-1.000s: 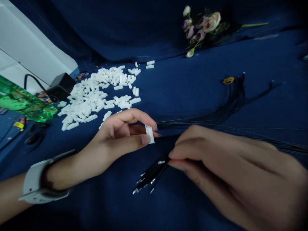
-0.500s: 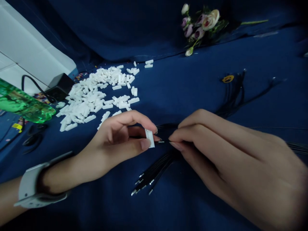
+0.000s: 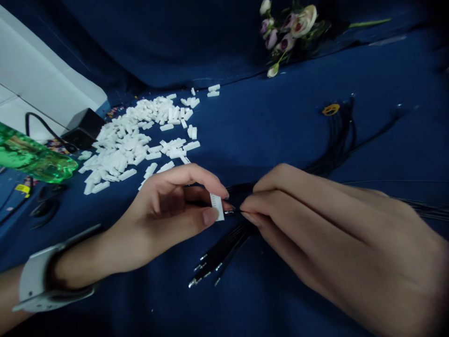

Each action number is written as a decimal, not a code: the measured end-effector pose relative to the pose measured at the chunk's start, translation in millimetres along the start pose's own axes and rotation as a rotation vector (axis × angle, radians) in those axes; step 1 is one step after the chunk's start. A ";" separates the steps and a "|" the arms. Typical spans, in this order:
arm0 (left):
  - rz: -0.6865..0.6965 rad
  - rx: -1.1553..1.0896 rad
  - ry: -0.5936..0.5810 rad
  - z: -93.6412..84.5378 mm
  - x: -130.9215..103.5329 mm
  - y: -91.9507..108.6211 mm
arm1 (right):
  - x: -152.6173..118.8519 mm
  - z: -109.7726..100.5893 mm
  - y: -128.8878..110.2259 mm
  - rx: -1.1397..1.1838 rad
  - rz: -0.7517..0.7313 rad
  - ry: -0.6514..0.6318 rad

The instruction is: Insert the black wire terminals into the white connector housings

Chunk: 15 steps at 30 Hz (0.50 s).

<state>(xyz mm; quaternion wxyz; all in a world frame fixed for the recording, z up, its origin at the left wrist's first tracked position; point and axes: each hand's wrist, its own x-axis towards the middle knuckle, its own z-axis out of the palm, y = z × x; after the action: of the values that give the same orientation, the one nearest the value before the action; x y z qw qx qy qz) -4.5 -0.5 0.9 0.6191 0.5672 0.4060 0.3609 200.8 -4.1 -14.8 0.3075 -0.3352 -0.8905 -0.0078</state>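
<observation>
Connector (image 3: 217,204) sits pinched in my left hand (image 3: 154,224), seemingly for steadiness; my right hand (image 3: 326,238) pinches a wire (image 3: 237,212) close behind its metal tip (image 3: 229,213), likely for control.

There's a lane over the cloth (image 3: 252,126) between the white pieces (image 3: 122,140) heaped toward its far left corner and the black cords (image 3: 333,152) on the right, ending at the flowers (image 3: 287,40) by the far edge. Nearer, the left hand (image 3: 164,222) and right hand (image 3: 326,238) nearly meet, barring the middle; this side of the silver tips (image 3: 218,267) it seems open, though shadowed.
</observation>
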 end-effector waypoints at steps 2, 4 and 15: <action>0.005 0.001 0.001 -0.2 0.0 0.0 | 1.0 0.4 -0.1 0.021 0.005 0.011; 0.001 -0.005 -0.009 -0.3 -0.1 0.1 | 1.1 1.6 0.7 0.040 0.012 -0.001; -0.014 -0.002 0.007 1.5 0.0 -0.8 | -7.0 -1.7 0.4 0.090 0.174 -0.007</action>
<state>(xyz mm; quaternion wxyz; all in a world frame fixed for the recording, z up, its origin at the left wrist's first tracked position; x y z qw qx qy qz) -3.1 -1.2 0.2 0.6205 0.5625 0.4118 0.3591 206.1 -8.3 -17.4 0.3187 -0.3974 -0.8585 0.0600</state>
